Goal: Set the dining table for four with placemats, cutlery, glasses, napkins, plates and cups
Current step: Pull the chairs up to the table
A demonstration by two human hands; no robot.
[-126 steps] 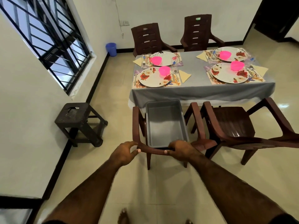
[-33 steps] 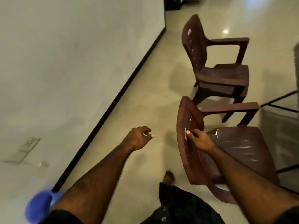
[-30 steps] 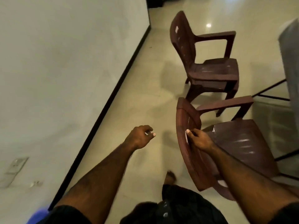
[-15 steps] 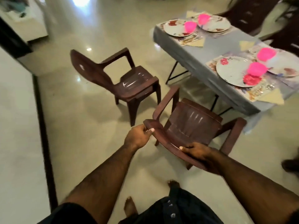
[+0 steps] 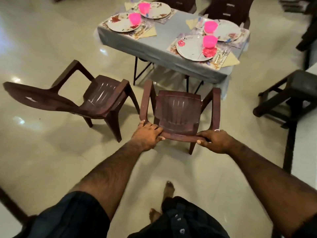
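Table: dining table (image 5: 164, 40) stands far centre under a grey cloth, well apart from the person, with four places laid on it
Places: each shows a floral plate (image 5: 194, 48) with a pink cup (image 5: 209, 41) on or beside it, a patterned placemat beneath and a folded napkin (image 5: 229, 60) at the side; cutlery glints next to the plates, while glasses are too blurred to pick out with any certainty
Progress: judged from the layout, the setting itself looks finished and only the seating is being squared up
Held chair: brown plastic chair (image 5: 178, 110) sits just near of the table's near edge, seat facing the table, its backrest top towards the person
Second chair: another brown chair (image 5: 96, 98) stands just left of the held one, angled away, arm close to arm
Stool: dark stool (image 5: 291, 93) stands at the right, near the table's right corner
Risk: pushing the chair in too hard could knock the table's folding legs or drag the overhanging cloth, shaking cups and cutlery out of place; a crooked push could also clip the left chair's arm
Left grip: left hand (image 5: 147, 134) is clamped on the left end of the backrest top, fingers curled over the rail
Right grip: right hand (image 5: 214, 140) is wrapped round the right end of the same rail, thumb underneath
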